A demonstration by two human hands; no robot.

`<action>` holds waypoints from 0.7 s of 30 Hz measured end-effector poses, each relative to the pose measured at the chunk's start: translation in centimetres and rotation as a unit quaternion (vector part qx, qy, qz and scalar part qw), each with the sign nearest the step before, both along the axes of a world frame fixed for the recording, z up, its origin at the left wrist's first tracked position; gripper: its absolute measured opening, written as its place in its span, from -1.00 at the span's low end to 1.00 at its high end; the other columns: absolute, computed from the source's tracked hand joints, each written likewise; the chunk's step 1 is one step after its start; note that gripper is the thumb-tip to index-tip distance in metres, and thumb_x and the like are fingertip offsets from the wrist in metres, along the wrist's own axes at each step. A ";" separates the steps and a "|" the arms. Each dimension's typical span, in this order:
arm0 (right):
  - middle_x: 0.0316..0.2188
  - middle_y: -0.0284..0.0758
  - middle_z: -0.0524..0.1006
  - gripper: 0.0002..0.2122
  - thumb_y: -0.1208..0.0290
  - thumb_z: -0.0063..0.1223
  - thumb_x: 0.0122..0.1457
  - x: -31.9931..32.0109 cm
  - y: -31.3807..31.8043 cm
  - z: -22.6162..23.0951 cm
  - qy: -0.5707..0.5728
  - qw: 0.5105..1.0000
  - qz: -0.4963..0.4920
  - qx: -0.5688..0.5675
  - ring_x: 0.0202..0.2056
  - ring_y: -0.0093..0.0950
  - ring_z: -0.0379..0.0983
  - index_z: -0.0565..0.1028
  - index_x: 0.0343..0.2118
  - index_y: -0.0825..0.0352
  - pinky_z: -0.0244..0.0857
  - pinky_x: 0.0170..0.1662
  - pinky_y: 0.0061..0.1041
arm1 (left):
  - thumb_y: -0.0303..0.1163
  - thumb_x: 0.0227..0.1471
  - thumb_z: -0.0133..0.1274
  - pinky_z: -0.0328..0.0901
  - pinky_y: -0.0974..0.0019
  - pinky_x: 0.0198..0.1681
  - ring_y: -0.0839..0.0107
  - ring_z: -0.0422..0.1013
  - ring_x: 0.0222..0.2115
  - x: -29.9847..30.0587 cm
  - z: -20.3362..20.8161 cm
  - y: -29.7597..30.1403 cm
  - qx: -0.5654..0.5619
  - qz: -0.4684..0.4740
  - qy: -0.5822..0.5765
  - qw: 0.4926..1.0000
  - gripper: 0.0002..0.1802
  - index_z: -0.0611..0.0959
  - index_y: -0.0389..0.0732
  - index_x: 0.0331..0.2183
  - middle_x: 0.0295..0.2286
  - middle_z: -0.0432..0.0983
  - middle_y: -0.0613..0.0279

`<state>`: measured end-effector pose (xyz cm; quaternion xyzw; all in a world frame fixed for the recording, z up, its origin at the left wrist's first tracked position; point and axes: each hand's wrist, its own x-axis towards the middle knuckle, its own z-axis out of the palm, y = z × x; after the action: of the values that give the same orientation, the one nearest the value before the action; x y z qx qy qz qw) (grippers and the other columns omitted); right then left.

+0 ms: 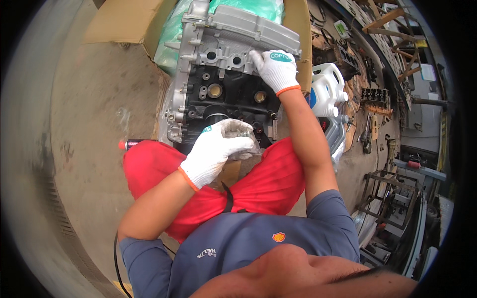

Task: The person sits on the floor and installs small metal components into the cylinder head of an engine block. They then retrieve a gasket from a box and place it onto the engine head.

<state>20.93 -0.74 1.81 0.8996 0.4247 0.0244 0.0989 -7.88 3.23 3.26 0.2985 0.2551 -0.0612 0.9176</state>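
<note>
1 engine (223,74), 2 gloved hands (213,151), 2 white jugs (325,89).

Your engine (223,79), silver head above a black block, stands upright at the frame's upper centre; your small grey metal part (241,136) sits just below it at centre.

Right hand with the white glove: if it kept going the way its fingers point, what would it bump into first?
The right hand already rests on the engine, fingers pointing up-left along the silver top part. Going on, it would probably slide over that silver metal first; depth is hard to judge here.
</note>
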 end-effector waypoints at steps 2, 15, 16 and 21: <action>-0.37 -0.18 0.67 -0.59 0.01 0.04 0.36 0.4 -1.7 -2.0 -0.128 0.979 0.093 0.128 -0.23 -0.16 0.61 0.71 -0.40 0.24 0.45 -0.12 -0.10 | -0.55 0.17 0.26 0.58 0.30 -0.13 0.37 0.64 -0.21 0.0 0.2 0.0 -0.005 -0.012 -0.012 1.000 -0.69 0.62 -0.28 -0.04 -0.23 0.66 0.17; -0.31 -0.19 0.65 -0.71 0.08 0.18 0.26 1.1 -1.8 -3.2 -0.082 0.987 0.092 0.105 -0.17 -0.17 0.60 0.64 -0.27 0.25 0.45 -0.09 -0.12 | -0.56 0.20 0.23 0.59 0.34 -0.24 0.37 0.66 -0.29 0.2 1.1 -0.2 -0.036 0.010 -0.004 0.999 -0.81 0.59 -0.24 -0.16 -0.30 0.62 0.18; -0.31 -0.19 0.66 -0.71 0.08 0.17 0.27 1.1 -1.9 -3.4 -0.085 0.986 0.095 0.109 -0.18 -0.17 0.60 0.65 -0.28 0.25 0.45 -0.09 -0.12 | -0.56 0.20 0.23 0.59 0.33 -0.23 0.36 0.66 -0.27 0.2 1.1 -0.3 -0.041 0.019 -0.006 0.999 -0.81 0.59 -0.24 -0.15 -0.29 0.62 0.17; -0.33 -0.20 0.68 -0.61 -0.01 0.03 0.35 0.9 -0.5 -2.1 0.000 1.000 0.012 -0.013 -0.20 -0.19 0.63 0.68 -0.31 0.25 0.47 -0.09 -0.14 | -0.62 0.19 0.24 0.57 0.29 -0.13 0.31 0.66 -0.21 0.3 0.8 -0.3 -0.040 0.044 -0.039 0.997 -0.78 0.60 -0.27 -0.12 -0.23 0.65 0.12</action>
<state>21.84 -1.21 -0.29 0.8929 0.4360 0.0203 0.1103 -7.61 2.95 4.08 0.2520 0.2293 -0.0194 0.9400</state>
